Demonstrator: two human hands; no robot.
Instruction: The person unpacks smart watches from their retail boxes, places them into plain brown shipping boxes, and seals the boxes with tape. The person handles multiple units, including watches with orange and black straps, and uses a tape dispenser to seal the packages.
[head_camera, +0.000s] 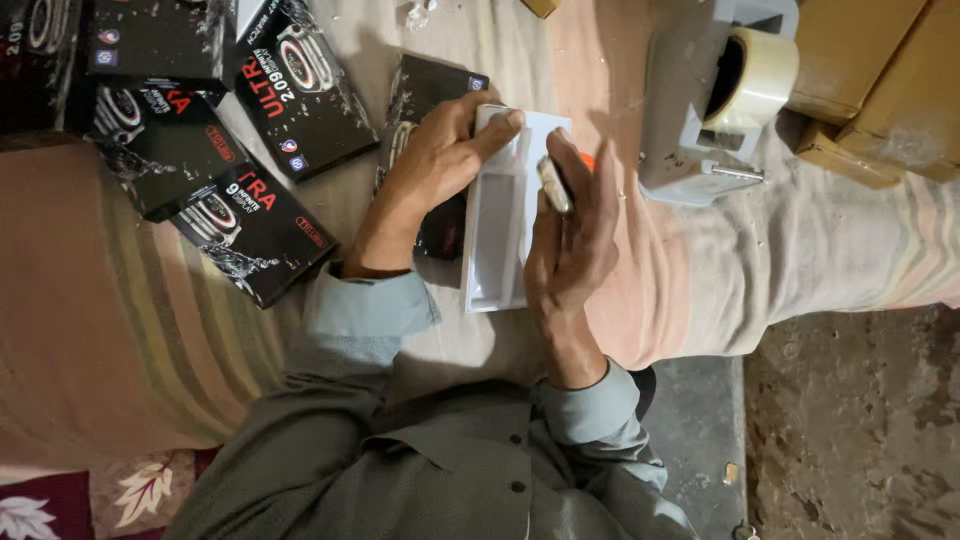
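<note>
The left hand (435, 165) is gripping the top edge of a white moulded tray (497, 225), thumb lying along its smooth rim; the tray is long and rectangular, a thin stiff shell with shallow recesses that are showing nothing inside them. The right hand (575, 235) is steadying the tray's right side while pinching a small pale oblong piece (553, 184) between thumb and forefinger, just over the rim. A glossy black carton (425, 150) is lying beneath the left hand; more glossy black cartons (225, 110) are piling up to the left on the striped woven cloth (150, 320). A grey tape dispenser (700, 110) is carrying a roll of clear tape (760, 75), near brown cardboard boxes (880, 80).
</note>
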